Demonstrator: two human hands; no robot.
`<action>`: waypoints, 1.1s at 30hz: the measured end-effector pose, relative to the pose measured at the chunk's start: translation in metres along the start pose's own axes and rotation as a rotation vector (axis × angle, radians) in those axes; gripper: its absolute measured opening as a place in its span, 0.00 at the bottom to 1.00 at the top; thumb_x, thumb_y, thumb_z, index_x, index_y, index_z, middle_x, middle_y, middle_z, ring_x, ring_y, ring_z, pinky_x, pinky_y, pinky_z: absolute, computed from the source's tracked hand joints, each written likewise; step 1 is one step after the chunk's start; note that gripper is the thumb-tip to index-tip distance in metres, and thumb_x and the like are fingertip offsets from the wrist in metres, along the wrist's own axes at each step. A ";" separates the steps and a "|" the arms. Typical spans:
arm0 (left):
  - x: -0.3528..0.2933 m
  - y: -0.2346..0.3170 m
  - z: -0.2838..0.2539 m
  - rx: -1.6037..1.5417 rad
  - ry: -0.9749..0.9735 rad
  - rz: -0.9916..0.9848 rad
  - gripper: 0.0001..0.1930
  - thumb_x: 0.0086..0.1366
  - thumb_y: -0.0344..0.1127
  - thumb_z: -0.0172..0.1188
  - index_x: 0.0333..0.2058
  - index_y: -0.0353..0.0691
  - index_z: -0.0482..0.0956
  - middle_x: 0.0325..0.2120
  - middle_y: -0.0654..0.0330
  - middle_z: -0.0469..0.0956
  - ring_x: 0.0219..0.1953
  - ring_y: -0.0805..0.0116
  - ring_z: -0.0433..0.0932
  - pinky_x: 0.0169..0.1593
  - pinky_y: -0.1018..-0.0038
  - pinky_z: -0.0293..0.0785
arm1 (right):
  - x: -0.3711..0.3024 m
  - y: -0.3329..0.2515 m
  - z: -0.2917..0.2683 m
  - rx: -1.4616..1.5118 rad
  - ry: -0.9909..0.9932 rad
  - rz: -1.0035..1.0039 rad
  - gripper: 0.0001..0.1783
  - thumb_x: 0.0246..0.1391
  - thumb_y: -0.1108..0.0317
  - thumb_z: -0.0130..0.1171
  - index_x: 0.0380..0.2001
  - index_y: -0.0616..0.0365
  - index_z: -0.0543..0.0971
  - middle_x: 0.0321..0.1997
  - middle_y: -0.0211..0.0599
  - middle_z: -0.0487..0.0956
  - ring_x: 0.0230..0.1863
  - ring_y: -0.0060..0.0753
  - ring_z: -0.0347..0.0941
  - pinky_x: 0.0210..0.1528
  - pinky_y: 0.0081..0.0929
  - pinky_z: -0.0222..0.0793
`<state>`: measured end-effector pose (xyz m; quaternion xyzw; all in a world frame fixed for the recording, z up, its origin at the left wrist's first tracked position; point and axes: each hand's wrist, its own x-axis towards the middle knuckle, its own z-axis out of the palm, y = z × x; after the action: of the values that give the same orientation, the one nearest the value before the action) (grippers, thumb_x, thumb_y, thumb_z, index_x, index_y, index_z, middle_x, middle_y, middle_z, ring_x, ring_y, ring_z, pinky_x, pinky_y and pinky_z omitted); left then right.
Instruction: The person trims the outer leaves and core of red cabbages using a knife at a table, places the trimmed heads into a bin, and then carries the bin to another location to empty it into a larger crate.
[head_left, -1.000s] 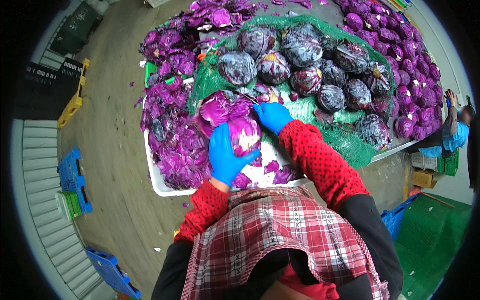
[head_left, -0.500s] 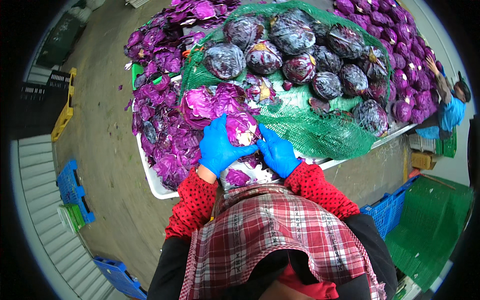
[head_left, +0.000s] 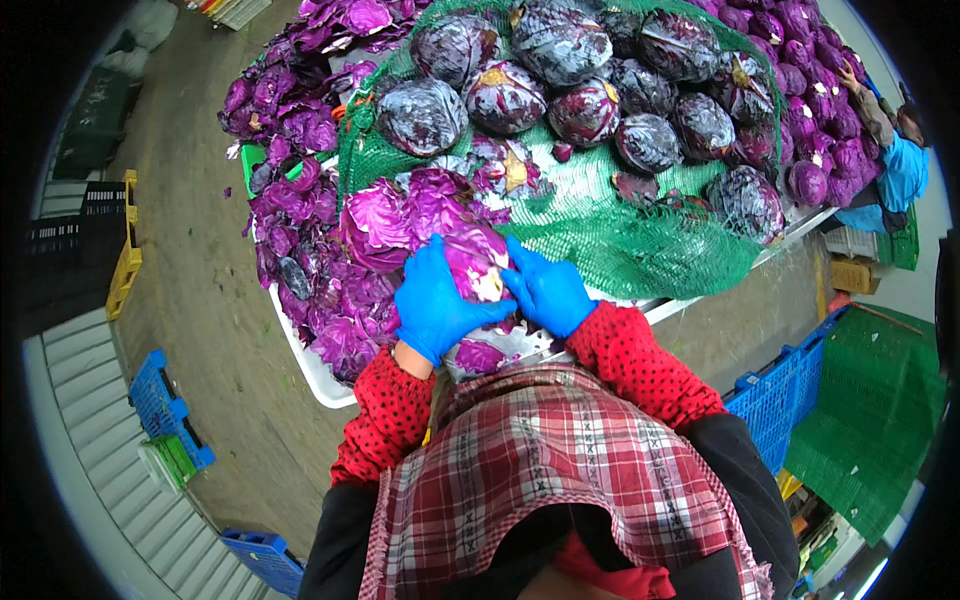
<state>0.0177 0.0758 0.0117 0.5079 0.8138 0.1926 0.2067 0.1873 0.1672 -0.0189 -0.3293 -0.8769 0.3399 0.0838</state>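
A red cabbage point(head_left: 476, 252) with a pale cut patch sits at the near edge of the table, between my two blue-gloved hands. My left hand point(head_left: 438, 308) cups its left and near side, thumb stretched toward the right. Against its right side press the fingers of my right hand point(head_left: 550, 292). Loose purple leaves point(head_left: 385, 218) lie just beyond the cabbage. Farther off, whole unpeeled red cabbages point(head_left: 560, 45) with dull outer leaves rest on a green mesh sack point(head_left: 640, 255).
Stripped leaves point(head_left: 340, 290) fill a white tray point(head_left: 325, 392) on the left. Peeled cabbages point(head_left: 810, 110) are piled at the far right, where another person point(head_left: 900, 175) reaches in. Blue crates point(head_left: 775, 400) stand at the lower right, and a yellow pallet point(head_left: 126, 260) at the left.
The view has shifted slightly, so the table's contents sit a little more to the left and higher. My right fingers have moved slightly over the cabbage's near right side.
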 end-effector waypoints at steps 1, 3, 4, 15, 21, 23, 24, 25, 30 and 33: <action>-0.001 -0.006 0.007 -0.030 0.050 0.016 0.64 0.26 0.64 0.77 0.58 0.25 0.61 0.48 0.43 0.72 0.50 0.46 0.72 0.52 0.58 0.71 | 0.008 0.002 0.004 -0.006 0.089 -0.031 0.28 0.59 0.53 0.52 0.55 0.62 0.68 0.32 0.55 0.79 0.26 0.56 0.76 0.29 0.46 0.72; -0.008 -0.001 0.013 -0.019 0.116 0.038 0.62 0.27 0.62 0.78 0.57 0.25 0.62 0.48 0.43 0.71 0.51 0.45 0.71 0.53 0.58 0.70 | 0.025 0.025 0.008 0.137 -0.028 0.252 0.27 0.62 0.49 0.46 0.45 0.64 0.76 0.29 0.59 0.78 0.29 0.59 0.77 0.32 0.50 0.71; -0.012 0.001 0.022 -0.012 0.198 0.124 0.63 0.27 0.62 0.78 0.58 0.25 0.61 0.50 0.41 0.70 0.52 0.43 0.70 0.54 0.57 0.69 | 0.043 0.039 0.001 0.193 -0.156 0.470 0.28 0.64 0.47 0.43 0.41 0.64 0.78 0.27 0.59 0.78 0.30 0.60 0.77 0.33 0.52 0.71; -0.047 -0.001 -0.015 -0.130 -0.072 0.037 0.68 0.30 0.55 0.80 0.67 0.37 0.48 0.52 0.45 0.71 0.51 0.49 0.75 0.52 0.61 0.73 | 0.091 -0.019 -0.011 0.177 -0.128 0.204 0.27 0.58 0.45 0.50 0.31 0.62 0.80 0.27 0.56 0.79 0.30 0.58 0.76 0.37 0.48 0.70; 0.000 0.009 -0.005 -0.206 0.155 0.002 0.68 0.33 0.60 0.77 0.67 0.34 0.46 0.61 0.37 0.57 0.62 0.43 0.62 0.60 0.59 0.65 | -0.006 0.010 -0.012 -0.121 0.229 0.005 0.24 0.60 0.55 0.50 0.58 0.50 0.68 0.34 0.52 0.78 0.28 0.55 0.76 0.28 0.48 0.72; 0.001 0.012 -0.005 -0.035 0.011 0.092 0.70 0.32 0.61 0.77 0.67 0.34 0.44 0.63 0.36 0.52 0.67 0.42 0.52 0.64 0.59 0.59 | -0.026 0.009 -0.009 -0.175 0.030 0.104 0.26 0.60 0.58 0.51 0.62 0.44 0.65 0.37 0.49 0.76 0.27 0.55 0.75 0.28 0.46 0.73; -0.001 0.012 -0.005 -0.015 -0.003 0.130 0.70 0.31 0.60 0.78 0.66 0.32 0.46 0.62 0.37 0.55 0.65 0.42 0.56 0.64 0.59 0.60 | -0.031 0.007 -0.007 -0.219 -0.002 0.154 0.27 0.61 0.58 0.50 0.62 0.46 0.63 0.37 0.50 0.76 0.28 0.54 0.75 0.27 0.45 0.72; 0.003 0.011 -0.003 -0.076 -0.004 0.138 0.69 0.30 0.60 0.78 0.66 0.30 0.47 0.61 0.37 0.56 0.64 0.44 0.58 0.63 0.60 0.61 | -0.036 0.010 -0.001 -0.246 0.069 0.111 0.27 0.60 0.57 0.50 0.61 0.49 0.64 0.33 0.47 0.76 0.25 0.49 0.75 0.24 0.44 0.71; 0.030 0.024 -0.009 -0.052 -0.139 0.037 0.70 0.27 0.64 0.78 0.63 0.25 0.51 0.58 0.38 0.61 0.60 0.46 0.66 0.60 0.61 0.66 | -0.049 0.005 0.005 -0.426 0.196 0.009 0.25 0.57 0.60 0.53 0.57 0.56 0.67 0.27 0.37 0.73 0.21 0.37 0.74 0.18 0.38 0.69; 0.042 0.027 -0.016 0.046 -0.257 0.031 0.75 0.26 0.69 0.75 0.64 0.25 0.45 0.57 0.35 0.61 0.56 0.40 0.69 0.54 0.57 0.72 | -0.051 0.007 0.004 -0.504 0.174 -0.004 0.22 0.56 0.63 0.53 0.52 0.58 0.69 0.26 0.36 0.72 0.22 0.35 0.74 0.18 0.36 0.69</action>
<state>0.0127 0.1228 0.0335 0.5456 0.7769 0.1104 0.2943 0.2288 0.1361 -0.0226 -0.3659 -0.9241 0.0808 0.0751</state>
